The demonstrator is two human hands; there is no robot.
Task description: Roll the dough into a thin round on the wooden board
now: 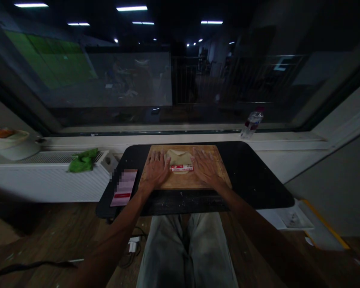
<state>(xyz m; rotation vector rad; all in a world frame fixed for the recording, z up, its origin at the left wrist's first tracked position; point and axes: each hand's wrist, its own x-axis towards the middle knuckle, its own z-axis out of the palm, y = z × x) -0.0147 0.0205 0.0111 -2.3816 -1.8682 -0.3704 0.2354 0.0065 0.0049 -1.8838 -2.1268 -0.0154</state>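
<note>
In the head view, a wooden board (180, 185) lies on a small black table. On it rests a flat, pale, roundish sheet that looks like dough (177, 156), its far edge uneven. Across the sheet lies a narrow red-and-white printed stick-like packet (182, 168). My left hand (157, 166) is spread palm-down at the packet's left end, fingers pointing away from me. At the right end my right hand (205, 164) lies the same way, fingers stretched out. Whether either palm covers part of the packet is hidden.
The black table (252, 180) carries a pink printed packet (125, 188) at left. A water bottle (252, 123) stands on the windowsill. A green cloth (83, 160) hangs over the radiator (48, 182), near a white bowl (15, 146). A white plug (134, 244) and cables lie below.
</note>
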